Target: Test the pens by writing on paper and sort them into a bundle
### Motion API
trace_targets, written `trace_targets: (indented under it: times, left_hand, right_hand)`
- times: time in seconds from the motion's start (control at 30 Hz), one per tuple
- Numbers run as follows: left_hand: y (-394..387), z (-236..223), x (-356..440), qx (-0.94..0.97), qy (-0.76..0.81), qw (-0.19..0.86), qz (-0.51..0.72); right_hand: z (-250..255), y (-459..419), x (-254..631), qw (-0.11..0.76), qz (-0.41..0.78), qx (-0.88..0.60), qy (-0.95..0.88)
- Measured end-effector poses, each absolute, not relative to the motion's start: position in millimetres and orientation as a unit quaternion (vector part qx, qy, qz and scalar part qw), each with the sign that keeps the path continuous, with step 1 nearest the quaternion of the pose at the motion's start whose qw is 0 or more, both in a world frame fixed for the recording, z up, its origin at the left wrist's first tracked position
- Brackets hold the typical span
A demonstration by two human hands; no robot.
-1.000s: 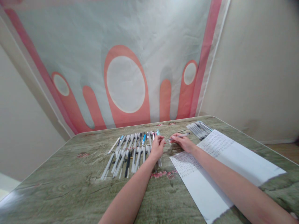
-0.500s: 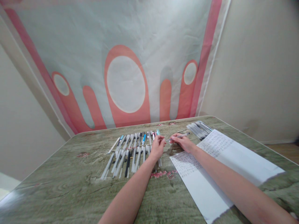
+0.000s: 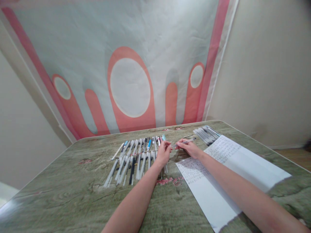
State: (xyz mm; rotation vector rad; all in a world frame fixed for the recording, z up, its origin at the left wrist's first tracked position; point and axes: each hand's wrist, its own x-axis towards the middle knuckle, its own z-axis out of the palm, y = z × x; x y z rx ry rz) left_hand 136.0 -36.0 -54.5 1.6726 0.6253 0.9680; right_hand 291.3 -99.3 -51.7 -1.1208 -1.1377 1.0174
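Note:
A slim clear pen (image 3: 190, 140) is pinched in my right hand (image 3: 190, 149), with its rear end slanting up to the right. At the pen's other end, the fingertips of my left hand (image 3: 163, 152) are closed around its tip; the small part between them is hard to make out. Just left of that hand lie two rows of clear-barrelled pens (image 3: 125, 169), some with black parts. Among the back row are a blue pen (image 3: 149, 145) and a white stick-like piece (image 3: 118, 151). My left hand and forearm hide the right end of the rows.
Under my right forearm lie sheets of handwritten paper (image 3: 255, 163) with torn edges. A bundle of pens or refills (image 3: 206, 134) rests beyond them. The wood-patterned table (image 3: 60, 194) ends at a hanging patterned cloth (image 3: 160, 38) and walls.
Both hands hold nearly the same place at the pen. The view has shifted very slightly; nothing else has visibly moved.

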Motion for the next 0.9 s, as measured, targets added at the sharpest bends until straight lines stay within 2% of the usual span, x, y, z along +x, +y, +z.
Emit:
trace_targets:
  times: [0.17, 0.27, 0.4, 0.6, 0.8, 0.9]
  left_hand:
    - [-36.0, -54.3, 137.9, 0.681, 0.273, 0.530, 0.425]
    - [-35.7, -54.7, 137.7, 0.670, 0.300, 0.518, 0.439]
    - [-35.4, -56.1, 137.1, 0.667, 0.311, 0.515, 0.440]
    - [-34.7, -59.5, 137.6, 0.666, 0.308, 0.519, 0.438]
    - [-31.0, -65.9, 138.1, 0.669, 0.301, 0.502, 0.458]
    - [-32.3, -65.5, 139.5, 0.649, 0.276, 0.548, 0.450]
  right_hand:
    - [-53.9, -94.0, 294.9, 0.620, 0.442, -0.464, -0.452]
    - [-54.5, -92.6, 297.9, 0.636, 0.346, -0.518, -0.455]
    - [-58.4, -93.8, 297.4, 0.585, 0.203, -0.561, -0.550]
    - [-71.2, -91.6, 294.7, 0.490, 0.146, -0.562, -0.650]
    - [-58.2, -95.5, 284.3, 0.484, 0.079, -0.514, -0.704]
    - [-51.1, -96.6, 275.4, 0.475, 0.021, -0.485, -0.734]
